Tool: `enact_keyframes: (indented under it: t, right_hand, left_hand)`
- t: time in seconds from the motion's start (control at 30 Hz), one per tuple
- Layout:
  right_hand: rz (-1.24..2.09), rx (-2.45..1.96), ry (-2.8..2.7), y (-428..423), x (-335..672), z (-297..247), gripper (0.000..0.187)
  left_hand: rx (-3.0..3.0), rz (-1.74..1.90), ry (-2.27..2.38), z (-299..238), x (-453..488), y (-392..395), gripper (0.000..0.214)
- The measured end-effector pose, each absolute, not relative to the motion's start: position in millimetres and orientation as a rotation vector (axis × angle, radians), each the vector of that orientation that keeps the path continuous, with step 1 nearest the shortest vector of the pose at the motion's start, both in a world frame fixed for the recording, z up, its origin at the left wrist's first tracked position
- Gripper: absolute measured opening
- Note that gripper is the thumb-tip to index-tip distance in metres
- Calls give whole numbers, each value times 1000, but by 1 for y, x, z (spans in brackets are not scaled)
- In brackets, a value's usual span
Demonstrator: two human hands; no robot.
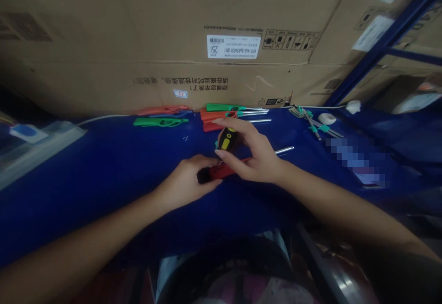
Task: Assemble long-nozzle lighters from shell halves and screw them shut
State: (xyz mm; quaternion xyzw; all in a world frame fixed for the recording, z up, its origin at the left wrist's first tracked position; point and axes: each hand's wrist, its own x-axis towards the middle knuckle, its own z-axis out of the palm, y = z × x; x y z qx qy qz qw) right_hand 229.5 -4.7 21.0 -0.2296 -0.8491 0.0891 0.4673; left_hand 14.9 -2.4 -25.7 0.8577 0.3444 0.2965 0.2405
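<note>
Stacked cardboard boxes (221, 32) are seen behind a blue work surface (86, 170), on which green and orange lighter handles (160, 122) and metal-tipped ones (235, 111) are laid along the far edge. At the middle of the surface, a red long-nosed lighter (221, 170) is gripped at its black end by the closed fingers of the left hand (186, 182), its metal tip (285, 150) pointing right. A small black-and-yellow part (228, 139) is pinched just above it by the fingers of the right hand (257, 154).

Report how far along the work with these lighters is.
Looks done: several long-nozzle lighters, green and red, lie sorted along the cardboard box. In hand: the left hand grips a red lighter at its black end, while the right hand holds a black-and-yellow tool over it. Left: loose green-banded metal rods lie to the right, untouched.
</note>
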Motion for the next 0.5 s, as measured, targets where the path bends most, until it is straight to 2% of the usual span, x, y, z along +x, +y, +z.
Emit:
enact_keyframes:
  t: [0.23, 0.5]
  right_hand:
    - [281, -578, -2144, -5, 234, 25, 60]
    - [199, -585, -2144, -4, 236, 23, 63]
  left_hand:
    - [2386, 741, 879, -18, 12, -1, 29]
    - [2398, 659, 911, -17, 10, 1, 34]
